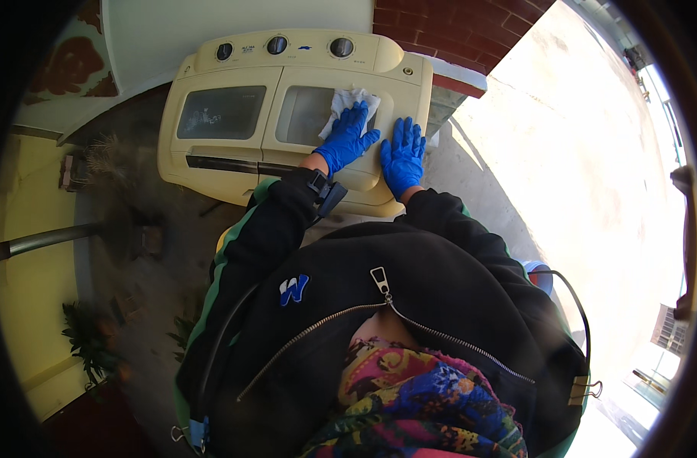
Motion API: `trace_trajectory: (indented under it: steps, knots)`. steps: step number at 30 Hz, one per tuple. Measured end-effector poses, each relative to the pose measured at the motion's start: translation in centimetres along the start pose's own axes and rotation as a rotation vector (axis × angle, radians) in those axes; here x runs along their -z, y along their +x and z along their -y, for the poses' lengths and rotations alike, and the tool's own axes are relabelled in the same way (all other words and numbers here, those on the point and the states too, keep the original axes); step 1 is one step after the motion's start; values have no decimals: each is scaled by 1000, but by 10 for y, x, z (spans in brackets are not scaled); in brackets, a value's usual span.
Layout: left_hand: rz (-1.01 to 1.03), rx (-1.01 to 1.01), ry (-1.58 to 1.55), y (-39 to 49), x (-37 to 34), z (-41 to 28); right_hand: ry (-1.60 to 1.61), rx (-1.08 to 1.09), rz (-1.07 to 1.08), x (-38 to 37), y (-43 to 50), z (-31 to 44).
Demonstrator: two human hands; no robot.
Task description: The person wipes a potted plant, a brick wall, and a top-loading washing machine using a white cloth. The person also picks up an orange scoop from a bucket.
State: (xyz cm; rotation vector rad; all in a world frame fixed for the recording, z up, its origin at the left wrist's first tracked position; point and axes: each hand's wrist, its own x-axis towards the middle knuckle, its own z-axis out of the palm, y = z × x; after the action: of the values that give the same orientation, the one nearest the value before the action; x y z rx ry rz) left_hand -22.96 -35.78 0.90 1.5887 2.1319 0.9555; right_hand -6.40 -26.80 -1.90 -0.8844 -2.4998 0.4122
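A cream twin-tub washing machine (271,109) stands before me, with three dark knobs along its far panel and two lids with translucent windows. My left hand (348,140), in a blue glove, holds a crumpled white cloth (337,103) under its fingers against the right lid's window. Palm down on the machine's top, beside that lid's right edge, lies my right hand (404,153), also gloved in blue. Its fingers are extended and nothing is seen in it. The underside of the cloth is hidden.
A pale wall (239,17) and a red brick section (451,26) rise behind the machine. A ledge (457,77) juts out at its right. Left are a metal pipe (56,240) and a potted plant (88,338). A blue-rimmed container (540,275) is beside my right side.
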Motion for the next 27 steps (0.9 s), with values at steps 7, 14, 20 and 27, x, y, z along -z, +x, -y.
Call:
trace_trajectory:
  steps: [7,14,20,27]
  knots:
    - [-139,36,-398,-18,30,19,301,6,-15,18,7,-3]
    - [-324,464,584,-77,82,92,43,338,139,24,28,43]
    - [-268,500,657,-84,74,92,-123,314,244,11,43,37]
    - [-251,490,620,-85,77,90,-113,276,184,7,102,14]
